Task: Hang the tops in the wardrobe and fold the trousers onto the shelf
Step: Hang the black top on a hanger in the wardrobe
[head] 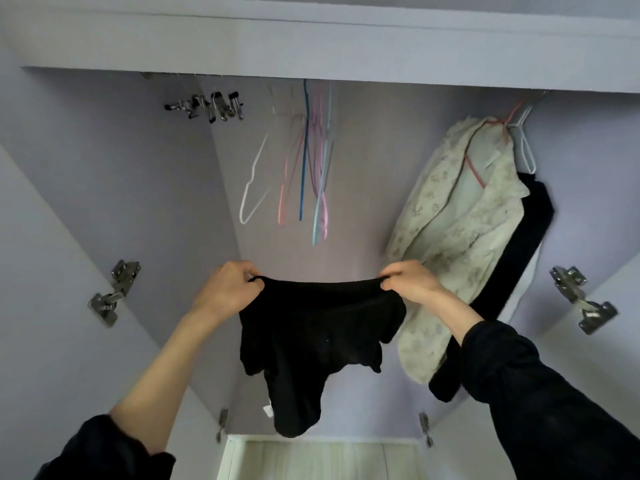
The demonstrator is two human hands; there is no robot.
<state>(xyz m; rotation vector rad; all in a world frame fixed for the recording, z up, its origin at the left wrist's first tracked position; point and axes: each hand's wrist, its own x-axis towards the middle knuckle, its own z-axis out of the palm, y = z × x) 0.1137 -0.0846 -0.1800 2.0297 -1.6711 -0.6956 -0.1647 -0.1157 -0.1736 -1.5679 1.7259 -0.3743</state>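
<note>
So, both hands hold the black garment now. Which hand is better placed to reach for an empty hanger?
Probably the left hand. The empty hangers hang above and between both hands, slightly nearer the left. The right hand sits in front of the floral top and can keep holding the black garment.

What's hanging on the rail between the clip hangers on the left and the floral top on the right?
A bunch of bare wire hangers, white, pink and blue, hangs between the clip hangers and the floral top, seen in the head view.

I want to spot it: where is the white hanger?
In the head view, the white hanger hangs empty, leftmost of the coloured hangers, above the left hand.
</note>
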